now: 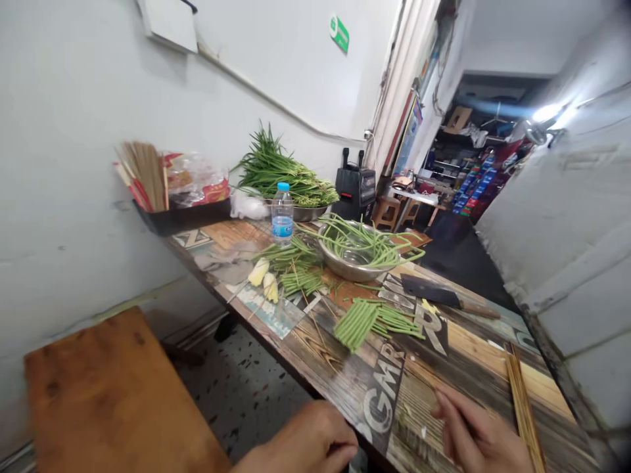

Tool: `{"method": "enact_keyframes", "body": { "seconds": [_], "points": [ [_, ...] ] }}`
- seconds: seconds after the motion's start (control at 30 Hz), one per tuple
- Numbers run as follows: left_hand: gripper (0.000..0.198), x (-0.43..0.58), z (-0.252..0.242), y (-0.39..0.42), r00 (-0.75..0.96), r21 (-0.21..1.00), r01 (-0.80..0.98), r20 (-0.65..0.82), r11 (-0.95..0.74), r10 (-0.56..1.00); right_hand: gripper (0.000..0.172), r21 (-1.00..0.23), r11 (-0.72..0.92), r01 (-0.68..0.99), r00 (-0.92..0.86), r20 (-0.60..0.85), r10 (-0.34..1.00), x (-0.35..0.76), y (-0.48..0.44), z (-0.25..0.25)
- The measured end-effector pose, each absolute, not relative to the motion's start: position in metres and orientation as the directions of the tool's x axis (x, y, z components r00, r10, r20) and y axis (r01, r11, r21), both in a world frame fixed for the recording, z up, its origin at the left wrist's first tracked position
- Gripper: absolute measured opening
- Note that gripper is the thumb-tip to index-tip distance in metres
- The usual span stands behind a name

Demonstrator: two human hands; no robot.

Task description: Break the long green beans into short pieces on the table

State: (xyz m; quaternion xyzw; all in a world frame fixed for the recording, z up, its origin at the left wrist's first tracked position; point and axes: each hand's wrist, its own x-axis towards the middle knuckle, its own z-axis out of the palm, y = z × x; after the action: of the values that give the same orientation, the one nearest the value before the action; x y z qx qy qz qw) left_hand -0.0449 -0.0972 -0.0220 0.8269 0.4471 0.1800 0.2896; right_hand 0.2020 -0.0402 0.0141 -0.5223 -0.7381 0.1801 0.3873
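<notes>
My left hand [313, 435] is curled closed at the table's front edge; whether it holds anything is hidden. Over the table to the right, my right hand [476, 430] pinches what looks like a thin skewer [424, 376], which points toward the cut beans. Cut green beans [357, 324] lie side by side in a row, with looser pieces [397, 322] to their right. Further back, a metal bowl [345, 268] holds long green beans [367, 243]. A bundle of thin sticks [523, 407] lies right of my right hand.
A cleaver [428, 291] lies behind the cut beans. Left of the bowl are green stalks [300, 279], two yellowish pieces [270, 288] and a water bottle [282, 220]. Behind stand leafy greens [276, 167], a black tray [192, 215] and a black speaker [355, 190]. A wooden stool [118, 394] is at left.
</notes>
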Motion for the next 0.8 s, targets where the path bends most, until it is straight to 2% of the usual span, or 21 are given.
{"method": "enact_keyframes", "body": {
  "seconds": [0.17,0.27,0.4,0.47,0.57,0.67,0.7,0.73,0.8],
  "points": [
    [0.019,-0.054,-0.033,-0.096,0.528,0.658,0.615,0.066,-0.434,0.847,0.042,-0.878,0.266,0.398,-0.169,0.215,0.962,0.132,0.008,0.023],
    [0.022,-0.058,-0.038,-0.095,0.517,0.67,0.607,0.074,-0.426,0.853,0.052,-0.889,0.27,0.369,-0.206,0.205,0.957,0.095,0.034,0.009],
    [0.02,-0.059,-0.039,-0.094,0.538,0.678,0.593,0.068,-0.435,0.84,0.061,-0.843,0.31,0.44,-0.29,0.193,0.937,0.055,0.057,-0.01],
    [0.018,-0.059,-0.037,-0.095,0.517,0.674,0.61,0.061,-0.417,0.854,0.056,-0.792,0.373,0.484,-0.383,0.191,0.904,0.043,0.058,-0.012],
    [0.016,-0.059,-0.033,-0.097,0.497,0.658,0.636,0.051,-0.404,0.866,0.037,-0.68,0.505,0.532,-0.514,0.215,0.83,0.043,0.046,-0.002],
    [0.018,-0.058,-0.024,-0.099,0.536,0.671,0.612,0.036,-0.418,0.843,0.026,-0.566,0.579,0.588,-0.549,0.247,0.799,0.076,0.028,0.016],
    [0.018,-0.057,-0.019,-0.1,0.548,0.677,0.602,0.034,-0.422,0.836,0.027,-0.511,0.589,0.626,-0.544,0.256,0.799,0.094,0.024,0.022],
    [0.017,-0.056,-0.014,-0.102,0.554,0.684,0.593,0.037,-0.425,0.832,0.03,-0.4,0.604,0.689,-0.543,0.267,0.796,0.116,0.021,0.026],
    [0.017,-0.054,-0.003,-0.104,0.553,0.694,0.576,0.058,-0.431,0.831,0.033,-0.212,0.538,0.816,-0.478,0.277,0.834,0.166,0.019,0.031]
  ]
}}
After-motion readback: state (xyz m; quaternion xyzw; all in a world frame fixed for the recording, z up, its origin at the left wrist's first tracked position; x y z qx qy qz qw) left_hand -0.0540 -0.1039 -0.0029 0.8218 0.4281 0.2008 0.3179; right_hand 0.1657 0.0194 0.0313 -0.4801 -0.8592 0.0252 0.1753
